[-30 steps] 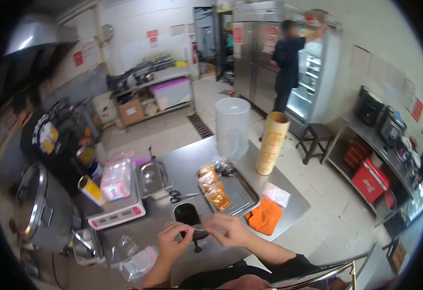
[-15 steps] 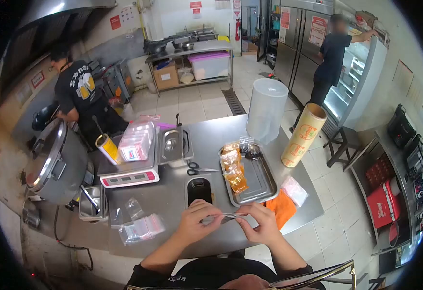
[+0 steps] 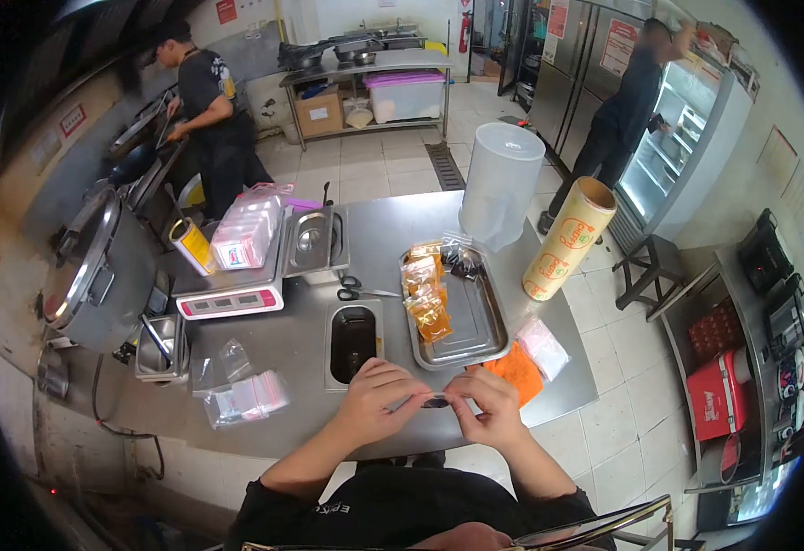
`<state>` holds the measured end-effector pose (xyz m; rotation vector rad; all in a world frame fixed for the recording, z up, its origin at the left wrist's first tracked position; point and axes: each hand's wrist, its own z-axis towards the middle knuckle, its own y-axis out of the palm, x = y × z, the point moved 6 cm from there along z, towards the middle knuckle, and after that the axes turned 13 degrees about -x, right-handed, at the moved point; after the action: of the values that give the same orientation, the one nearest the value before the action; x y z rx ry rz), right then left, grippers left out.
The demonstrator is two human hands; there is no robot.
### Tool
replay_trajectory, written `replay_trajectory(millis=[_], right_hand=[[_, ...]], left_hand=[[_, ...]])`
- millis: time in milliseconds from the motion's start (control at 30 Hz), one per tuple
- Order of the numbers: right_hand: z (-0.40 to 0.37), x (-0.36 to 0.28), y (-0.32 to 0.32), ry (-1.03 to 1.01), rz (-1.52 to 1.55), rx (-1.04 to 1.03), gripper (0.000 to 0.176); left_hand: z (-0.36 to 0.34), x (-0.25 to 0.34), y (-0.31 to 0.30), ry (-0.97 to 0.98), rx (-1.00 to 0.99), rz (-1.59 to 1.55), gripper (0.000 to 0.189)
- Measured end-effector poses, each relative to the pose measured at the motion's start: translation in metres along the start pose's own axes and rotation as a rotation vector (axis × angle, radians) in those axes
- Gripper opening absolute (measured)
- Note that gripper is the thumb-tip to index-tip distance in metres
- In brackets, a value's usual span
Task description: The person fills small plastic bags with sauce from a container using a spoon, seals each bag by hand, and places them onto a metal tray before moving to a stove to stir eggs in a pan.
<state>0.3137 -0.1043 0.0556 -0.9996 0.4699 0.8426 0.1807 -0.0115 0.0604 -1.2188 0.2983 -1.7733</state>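
Note:
In front of my body, my left hand (image 3: 379, 404) and my right hand (image 3: 489, 404) pinch the top edge of a small clear plastic bag (image 3: 435, 401) between thumbs and fingertips. A dark patch shows at the bag, under the fingers. Just beyond my left hand is a steel container (image 3: 328, 367) with dark contents at its bottom. Behind my right hand lies a metal tray (image 3: 472, 321) holding several sealed orange-brown sachets (image 3: 428, 298) and dark ones (image 3: 465, 266). An orange cloth (image 3: 514, 373) sits beside the tray's near corner.
Scissors (image 3: 358, 290), a scale (image 3: 232, 303) bearing bag packs, and loose clear bags (image 3: 248, 399) are on the left. A plastic-wrap roll (image 3: 569, 241) and tall translucent container (image 3: 503, 184) stand right. One person (image 3: 209, 110) works at the stove, another (image 3: 627, 110) at the fridge.
My fingertips have come closer together on the bag, and the view has shifted slightly. The person at the stove has turned sideways; the one at the fridge has changed arm position.

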Motion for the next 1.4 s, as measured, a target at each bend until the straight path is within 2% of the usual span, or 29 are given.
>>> replay_trajectory(millis=[133, 233, 300, 400, 533, 567, 633, 700, 733, 800, 833, 867, 900, 933, 1000, 1033, 1100, 1133, 1167, 1200, 1300, 1367, 1400], right_hand=[[-0.003, 0.006, -0.006, 0.029, 0.027, 0.02, 0.016], [-0.005, 0.003, -0.007, -0.052, -0.026, -0.035, 0.015], [-0.005, 0.006, -0.01, 0.05, 0.053, -0.026, 0.015], [-0.008, 0.008, -0.009, 0.006, 0.019, -0.06, 0.015], [-0.014, 0.014, -0.008, -0.012, -0.028, -0.107, 0.014], [-0.019, 0.021, -0.01, 0.039, 0.009, -0.125, 0.015], [-0.027, 0.029, -0.017, 0.08, 0.044, -0.15, 0.016], [-0.035, 0.041, -0.022, 0.262, 0.111, -0.174, 0.018], [-0.031, 0.041, -0.023, 0.256, 0.115, -0.182, 0.018], [-0.013, 0.029, -0.033, 0.107, 0.043, -0.106, 0.017], [0.009, 0.006, -0.028, -0.001, -0.098, -0.158, 0.016], [0.013, 0.012, -0.022, -0.01, -0.087, -0.176, 0.016], [0.014, 0.025, -0.006, -0.009, -0.083, -0.331, 0.017], [0.015, 0.04, 0.01, -0.011, -0.082, -0.485, 0.018], [0.028, 0.084, -0.013, 0.23, -0.122, -0.292, 0.012], [0.04, 0.101, -0.028, 0.31, -0.128, -0.237, 0.01], [0.058, 0.154, -0.037, 0.49, -0.067, -0.298, 0.007], [0.069, 0.177, -0.033, 0.522, -0.153, -0.415, 0.011], [0.076, 0.202, -0.027, 0.551, -0.241, -0.53, 0.014], [0.082, 0.231, -0.027, 0.558, -0.247, -0.514, 0.014], [0.104, 0.303, -0.021, 0.466, -0.355, -0.558, 0.016], [0.121, 0.317, -0.038, 0.238, -0.843, -0.192, 0.017], [0.125, 0.333, -0.038, 0.237, -0.847, -0.195, 0.017]], left_hand=[[0.005, 0.006, 0.01, -0.013, 0.004, 0.036, 0.014], [0.006, 0.01, 0.017, -0.015, 0.002, 0.06, 0.014], [0.009, 0.01, 0.02, -0.021, 0.006, 0.068, 0.014], [0.009, 0.016, 0.026, 0.006, 0.027, 0.098, 0.012], [0.01, 0.014, 0.04, -0.002, -0.147, 0.252, 0.01], [0.008, 0.013, 0.044, 0.033, -0.217, 0.306, 0.01], [0.002, 0.011, 0.038, 0.024, -0.211, 0.276, 0.009], [-0.003, 0.009, 0.033, 0.007, -0.207, 0.246, 0.009], [-0.006, 0.007, 0.031, 0.001, -0.194, 0.223, 0.01], [-0.008, 0.005, 0.026, -0.018, -0.171, 0.206, 0.01], [-0.005, 0.007, 0.028, 0.0, -0.176, 0.218, 0.01], [-0.004, 0.009, 0.029, 0.013, -0.183, 0.231, 0.011], [-0.002, 0.012, 0.025, -0.009, -0.18, 0.27, 0.009], [-0.008, 0.009, 0.015, -0.032, -0.175, 0.276, 0.009], [-0.031, -0.003, -0.035, -0.166, 0.244, 0.305, 0.013], [-0.059, -0.023, -0.051, -0.31, 0.34, 0.288, 0.013], [-0.123, -0.066, -0.073, -0.545, 0.501, 0.257, 0.012], [-0.151, -0.085, -0.082, -0.638, 0.564, 0.25, 0.01], [-0.182, -0.108, -0.082, -0.743, 0.519, 0.28, 0.009], [-0.21, -0.126, -0.081, -0.843, 0.476, 0.312, 0.008], [-0.253, -0.142, -0.083, -0.858, 0.511, 0.266, 0.01], [-0.277, -0.153, -0.082, -0.959, 0.472, 0.243, 0.013], [-0.281, -0.155, -0.081, -0.96, 0.474, 0.238, 0.013]])
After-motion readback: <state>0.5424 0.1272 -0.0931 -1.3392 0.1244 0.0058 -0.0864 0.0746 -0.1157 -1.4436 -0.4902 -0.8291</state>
